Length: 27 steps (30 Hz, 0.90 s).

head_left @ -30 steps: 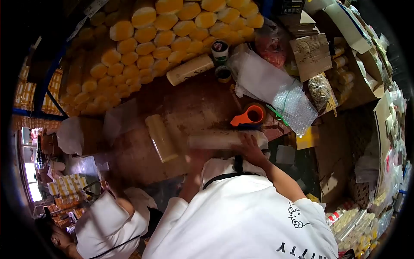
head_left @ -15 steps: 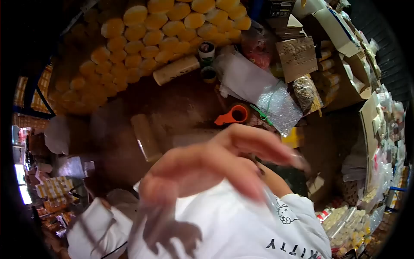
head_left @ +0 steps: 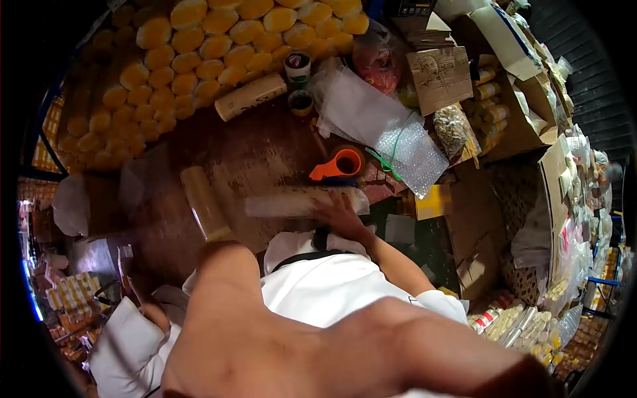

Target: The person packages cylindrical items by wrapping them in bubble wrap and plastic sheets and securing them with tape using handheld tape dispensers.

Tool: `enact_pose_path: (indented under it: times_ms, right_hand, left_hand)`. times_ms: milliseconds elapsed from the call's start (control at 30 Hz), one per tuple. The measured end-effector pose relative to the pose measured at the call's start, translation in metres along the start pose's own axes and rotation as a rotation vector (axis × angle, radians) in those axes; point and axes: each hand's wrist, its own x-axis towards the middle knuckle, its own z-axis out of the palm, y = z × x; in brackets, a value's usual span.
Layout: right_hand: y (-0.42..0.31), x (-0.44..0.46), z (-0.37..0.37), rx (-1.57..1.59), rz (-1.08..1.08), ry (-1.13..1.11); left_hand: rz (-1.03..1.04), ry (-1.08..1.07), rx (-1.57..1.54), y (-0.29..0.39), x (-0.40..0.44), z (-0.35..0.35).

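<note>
My right hand (head_left: 342,213) reaches in from the right and lies with its fingers spread on a long pale packet in clear plastic (head_left: 279,203), blurred on the dark table. My left hand (head_left: 265,318) is very close to the camera and fills the lower middle; its fingers cannot be made out, and it covers part of my white shirt. Just beyond the packet sits an orange tape dispenser (head_left: 337,164). Another long plastic-wrapped packet (head_left: 203,202) lies to the left.
Yellow-ended rolls (head_left: 219,46) are stacked along the back. Before them lie a wrapped cylinder (head_left: 251,97), a round tub (head_left: 297,66) and clear plastic sheets (head_left: 371,106). Cardboard (head_left: 439,78), a yellow box (head_left: 433,201) and bagged goods (head_left: 507,325) crowd the right.
My left hand has come closer to the camera and covers more of the shirt. My right hand, mostly hidden before, now shows on the packet. The view has shifted slightly.
</note>
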Motion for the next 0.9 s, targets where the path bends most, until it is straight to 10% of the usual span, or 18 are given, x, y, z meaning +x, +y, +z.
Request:
enact_pose_path:
  times_ms: [667, 733, 767, 800, 900]
  right_hand:
    - [0.003, 0.000, 0.017, -0.047, -0.009, 0.124]
    - [0.007, 0.002, 0.020, 0.065, -0.005, 0.158]
    - [0.007, 0.001, 0.019, -0.009, -0.033, 0.215]
    - [0.003, -0.001, 0.020, -0.076, -0.063, 0.267]
    - [0.002, 0.001, 0.031, 0.116, -0.010, 0.179]
  left_hand:
    - [0.101, -0.165, -0.319, -0.004, -0.008, 0.001]
    - [0.136, 0.143, -0.172, 0.014, -0.014, 0.015]
    - [-0.032, 0.124, -0.043, 0.022, -0.016, 0.003]
    - [-0.182, -0.390, -0.177, 0.025, -0.013, -0.030]
    - [0.007, -0.507, 0.000, 0.019, -0.001, -0.010]
